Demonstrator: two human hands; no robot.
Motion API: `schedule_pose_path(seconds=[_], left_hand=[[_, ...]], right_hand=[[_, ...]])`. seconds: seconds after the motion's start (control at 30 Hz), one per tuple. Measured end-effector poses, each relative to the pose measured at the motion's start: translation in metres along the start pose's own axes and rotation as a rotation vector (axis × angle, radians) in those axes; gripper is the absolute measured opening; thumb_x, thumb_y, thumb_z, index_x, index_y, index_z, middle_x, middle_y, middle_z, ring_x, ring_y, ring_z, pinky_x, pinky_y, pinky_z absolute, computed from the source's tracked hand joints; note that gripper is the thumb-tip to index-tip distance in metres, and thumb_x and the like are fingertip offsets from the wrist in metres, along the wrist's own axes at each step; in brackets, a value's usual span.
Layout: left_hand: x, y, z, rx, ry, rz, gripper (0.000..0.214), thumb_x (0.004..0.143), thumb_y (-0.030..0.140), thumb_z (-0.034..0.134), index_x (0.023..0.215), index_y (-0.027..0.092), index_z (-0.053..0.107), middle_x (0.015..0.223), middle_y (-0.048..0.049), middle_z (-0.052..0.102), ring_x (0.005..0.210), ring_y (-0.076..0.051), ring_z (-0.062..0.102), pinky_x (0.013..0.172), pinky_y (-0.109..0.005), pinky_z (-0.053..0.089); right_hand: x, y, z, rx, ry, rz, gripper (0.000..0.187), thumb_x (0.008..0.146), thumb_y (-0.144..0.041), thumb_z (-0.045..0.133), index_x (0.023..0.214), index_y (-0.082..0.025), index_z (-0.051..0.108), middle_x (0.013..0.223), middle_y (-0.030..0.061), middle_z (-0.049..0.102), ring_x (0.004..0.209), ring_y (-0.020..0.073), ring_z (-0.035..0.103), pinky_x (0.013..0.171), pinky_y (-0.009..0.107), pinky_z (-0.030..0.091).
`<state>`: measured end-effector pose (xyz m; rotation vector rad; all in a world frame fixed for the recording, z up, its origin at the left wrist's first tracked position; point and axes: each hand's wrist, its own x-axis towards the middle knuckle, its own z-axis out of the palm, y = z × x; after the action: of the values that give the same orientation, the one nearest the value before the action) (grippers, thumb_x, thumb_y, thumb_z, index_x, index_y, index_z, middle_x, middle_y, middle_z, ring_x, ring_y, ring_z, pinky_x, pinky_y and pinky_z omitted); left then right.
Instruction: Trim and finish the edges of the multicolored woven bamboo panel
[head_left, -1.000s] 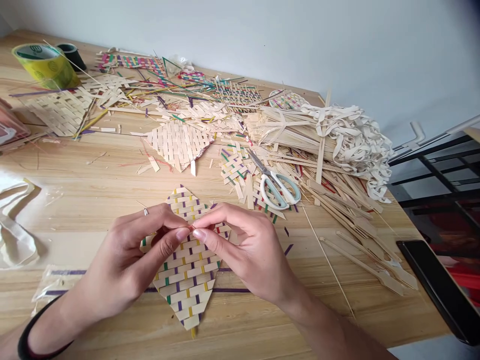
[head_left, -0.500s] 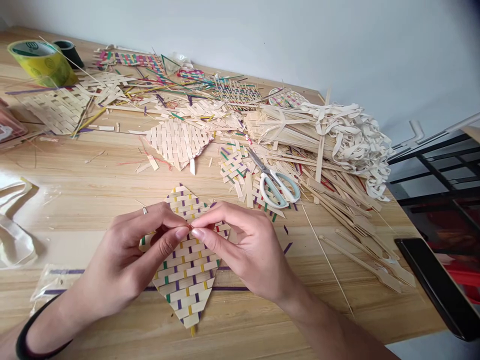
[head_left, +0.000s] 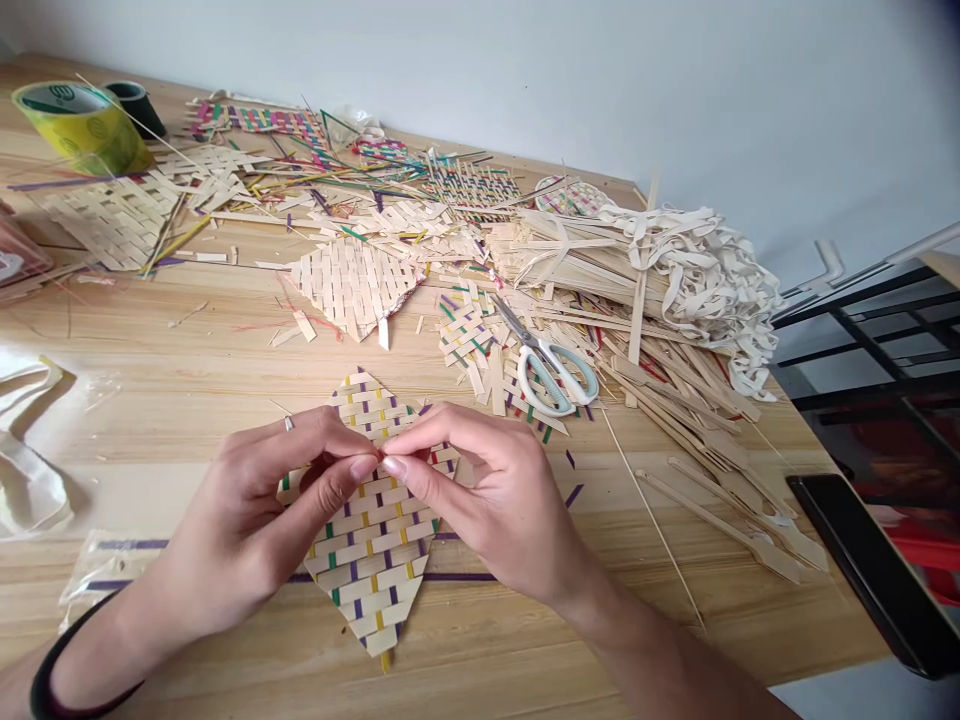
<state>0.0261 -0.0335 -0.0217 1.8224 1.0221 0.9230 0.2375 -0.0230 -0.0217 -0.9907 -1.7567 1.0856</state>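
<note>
View from the head camera, near to far. Left hand (head_left: 247, 520) and right hand (head_left: 502, 500) come in from the near edge of the bench (head_left: 187, 380) and meet over a woven diamond (head_left: 375, 560) of pale strips crossed with purple, yellow and green. The fingertips (head_left: 365, 467) of both hands touch each other, thumb against forefinger in each, pinched shut on a strip of the weave. What exactly is nipped there is too small to tell.

The woven diamond lies flat on the bench, directly below and between the two hands. Its long axis runs near to far, one point toward the person and the other away. The pinch sits on that axis, in the far half. Neither hand is the nearer, since they flank it evenly. A black wristband (head_left: 45, 680) circles the left wrist, and a ring (head_left: 289, 423) shows on a left finger.

A purple strip (head_left: 465, 578) passes under the near half of the diamond. A dark phone (head_left: 870, 570) lies at the near right edge. Farther off, to the right, are loose flat sticks (head_left: 735, 510) and scissors (head_left: 555, 375) with pale handles. Beyond the diamond lies a plain woven piece (head_left: 352, 285). A bundle of bamboo strips (head_left: 585, 265) sits at the far right. A roll of yellow tape (head_left: 79, 125) stands at the far left.
</note>
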Motion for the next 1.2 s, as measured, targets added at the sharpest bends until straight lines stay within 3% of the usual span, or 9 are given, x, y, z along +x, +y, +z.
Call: schedule_pose_path(seconds=[0.67, 1.2], left_hand=[[0.0006, -0.0007, -0.0001, 0.018, 0.01, 0.013, 0.019, 0.099, 0.01, 0.061, 0.095, 0.023, 0.075, 0.083, 0.0022, 0.076, 0.07, -0.012, 0.067, 0.065, -0.021, 0.05], [-0.0009, -0.0025, -0.0003, -0.01, -0.006, 0.014, 0.018, 0.103, 0.015, 0.059, 0.099, 0.025, 0.073, 0.084, 0.0058, 0.073, 0.071, -0.008, 0.064, 0.065, -0.017, 0.048]], right_hand=[[-0.0008, 0.0026, 0.0024, -0.055, 0.046, -0.127, 0.009, 0.092, -0.006, 0.071, 0.094, -0.013, 0.078, 0.082, 0.0047, 0.074, 0.078, 0.0154, 0.069, 0.073, 0.03, 0.054], [-0.0004, -0.0004, 0.0007, -0.048, 0.039, -0.077, 0.008, 0.094, -0.01, 0.07, 0.095, -0.016, 0.076, 0.085, 0.0024, 0.075, 0.079, 0.0148, 0.07, 0.074, 0.03, 0.054]])
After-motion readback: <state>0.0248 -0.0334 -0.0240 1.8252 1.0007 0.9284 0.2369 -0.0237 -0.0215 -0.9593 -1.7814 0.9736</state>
